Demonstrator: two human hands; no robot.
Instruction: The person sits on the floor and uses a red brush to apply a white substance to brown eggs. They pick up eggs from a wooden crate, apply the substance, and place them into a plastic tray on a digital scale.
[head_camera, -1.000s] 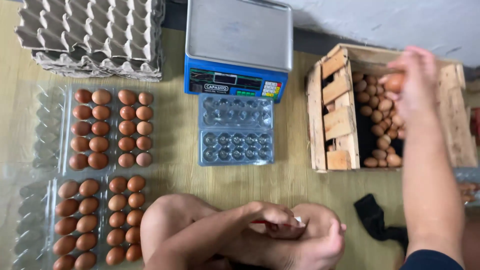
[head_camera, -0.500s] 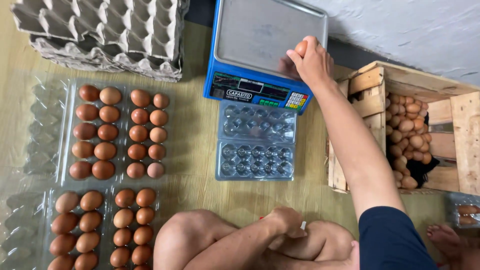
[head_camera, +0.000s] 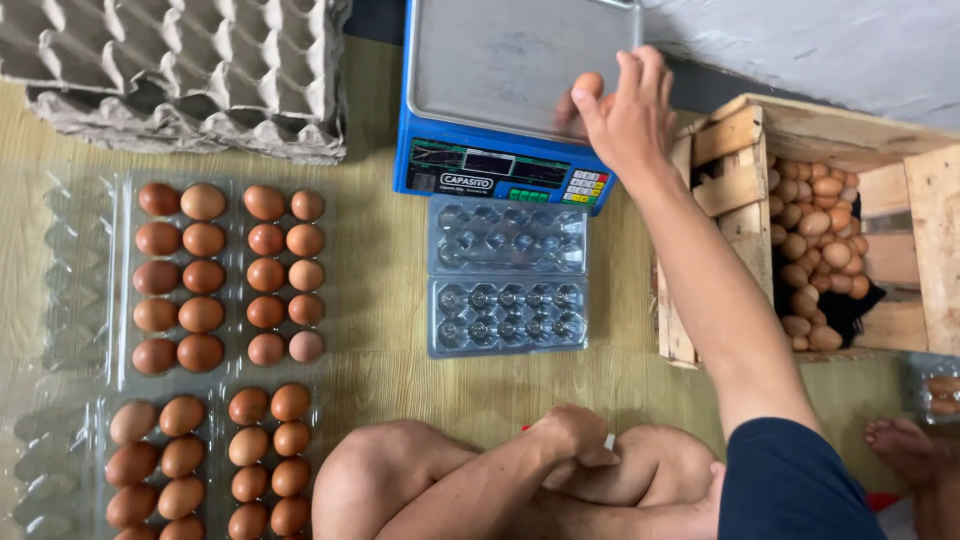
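R hand (head_camera: 625, 115) grips egg (head_camera: 588, 83) on scale (head_camera: 520, 60) | L hand (head_camera: 572, 437) curled shut, on leg | empty clear tray (head_camera: 507, 275) nr – crate (head_camera: 850, 230) rt

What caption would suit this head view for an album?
Right hand sets an egg on the scale; left hand rests on a knee.

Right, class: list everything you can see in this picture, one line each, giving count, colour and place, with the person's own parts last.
Weighing scale: one, blue with a steel pan, top centre.
Egg: one, brown, at the right hand's fingertips over the pan.
Empty clear carton: one, open, below the scale.
Filled clear cartons: several, brown eggs, left.
Pulp trays: grey stack, top left.
Wooden crate: one, holding brown eggs, right.
Right hand: over the scale pan.
Left hand: resting on the crossed legs.
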